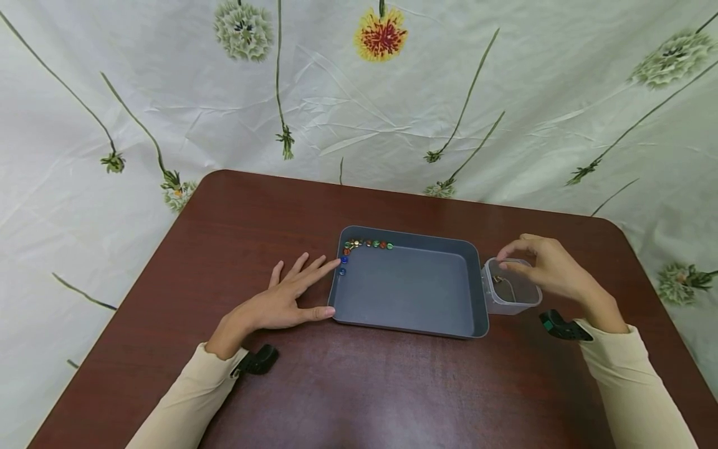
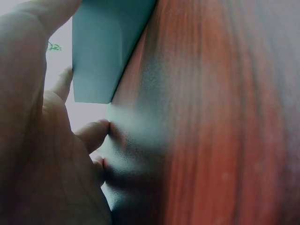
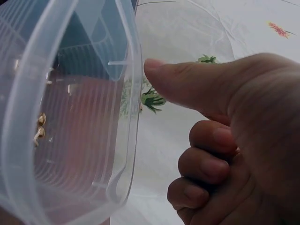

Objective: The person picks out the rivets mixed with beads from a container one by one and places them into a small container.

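A dark grey rectangular tray (image 1: 404, 293) lies on the table, with several coloured glass marbles (image 1: 376, 244) lined along its far-left corner. Two blue marbles (image 1: 344, 260) sit lower down its left side. My left hand (image 1: 280, 305) is spread flat-fingered at the tray's left wall, index finger and thumb touching the rim. Against the tray's right side stands a clear plastic container (image 1: 513, 305) holding small gold-coloured pieces (image 3: 40, 125). Over its rim hovers my right hand (image 1: 552, 265), thumb and index finger bent toward each other, the other fingers loosely curled. Nothing shows at the thumb tip.
The brown wooden table (image 1: 359, 386) has rounded far corners. Behind it hangs a white cloth (image 1: 336, 93) printed with flowers. Both wrists carry small black devices (image 1: 260, 360) over cream sleeves.
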The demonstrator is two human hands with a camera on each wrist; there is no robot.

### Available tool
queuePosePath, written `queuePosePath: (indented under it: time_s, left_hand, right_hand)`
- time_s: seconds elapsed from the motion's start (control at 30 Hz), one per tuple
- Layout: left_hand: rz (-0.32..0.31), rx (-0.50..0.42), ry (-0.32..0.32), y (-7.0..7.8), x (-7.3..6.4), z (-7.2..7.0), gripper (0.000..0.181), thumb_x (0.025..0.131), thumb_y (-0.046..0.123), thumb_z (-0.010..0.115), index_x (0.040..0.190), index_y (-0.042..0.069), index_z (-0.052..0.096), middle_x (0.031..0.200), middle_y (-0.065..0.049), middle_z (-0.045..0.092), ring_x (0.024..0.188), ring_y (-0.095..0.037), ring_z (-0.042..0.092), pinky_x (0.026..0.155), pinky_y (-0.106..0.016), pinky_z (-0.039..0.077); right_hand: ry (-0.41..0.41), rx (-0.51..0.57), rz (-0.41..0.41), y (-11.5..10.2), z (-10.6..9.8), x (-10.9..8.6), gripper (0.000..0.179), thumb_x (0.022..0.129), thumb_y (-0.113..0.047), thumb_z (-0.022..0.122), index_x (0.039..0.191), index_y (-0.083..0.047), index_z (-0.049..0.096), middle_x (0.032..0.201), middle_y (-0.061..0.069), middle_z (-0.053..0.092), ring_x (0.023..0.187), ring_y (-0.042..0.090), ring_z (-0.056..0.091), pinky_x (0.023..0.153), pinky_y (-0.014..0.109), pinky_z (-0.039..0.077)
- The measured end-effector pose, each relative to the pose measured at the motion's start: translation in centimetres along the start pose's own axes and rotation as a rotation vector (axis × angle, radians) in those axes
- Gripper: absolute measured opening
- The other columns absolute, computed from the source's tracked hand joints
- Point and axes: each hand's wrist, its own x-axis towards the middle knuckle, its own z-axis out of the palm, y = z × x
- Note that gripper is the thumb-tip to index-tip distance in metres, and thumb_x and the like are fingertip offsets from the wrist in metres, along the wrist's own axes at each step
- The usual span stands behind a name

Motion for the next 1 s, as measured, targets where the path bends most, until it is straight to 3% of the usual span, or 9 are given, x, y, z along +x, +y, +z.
queuePosePath:
  time_s: [0.17,0.47,1.0]
  left_hand:
    - [-0.002,0.003,0.000,0.0,0.0,0.0,0.085,0.092,0.059,0.065,0.159,0.045,0.014,0.169,-0.005,0.011,0.156,-0.035,-0.009,0.112,-0.069,-0.017]
    - [-0.002,0.005,0.003,0.0,0.0,0.1,0.086,0.091,0.059,0.065,0.160,0.044,0.015,0.169,-0.005,0.011,0.156,-0.035,-0.009,0.112,-0.069,-0.017]
    - [-0.007,0.002,-0.001,-0.1,0.0,0.1,0.086,0.091,0.060,0.065,0.159,0.046,0.015,0.169,-0.004,0.011,0.156,-0.034,-0.009,0.113,-0.068,-0.017]
  right_hand:
    - [0.025,0.001,-0.054,-0.2,0.3,0.6,0.016,0.083,-0.007,0.081,0.095,-0.016,0.075,0.076,-0.008,0.047,0.063,0.003,0.033,0.057,0.023,0.030]
    - [0.002,0.035,-0.074,-1.0,0.9,1.8,0.013,0.085,-0.006,0.080,0.095,-0.013,0.076,0.073,-0.007,0.042,0.066,0.005,0.035,0.058,0.024,0.031]
    - [-0.096,0.099,-0.069,-2.9,3.0,5.0,0.010,0.090,-0.011,0.076,0.099,-0.010,0.075,0.070,-0.004,0.040,0.061,0.007,0.035,0.061,0.026,0.034]
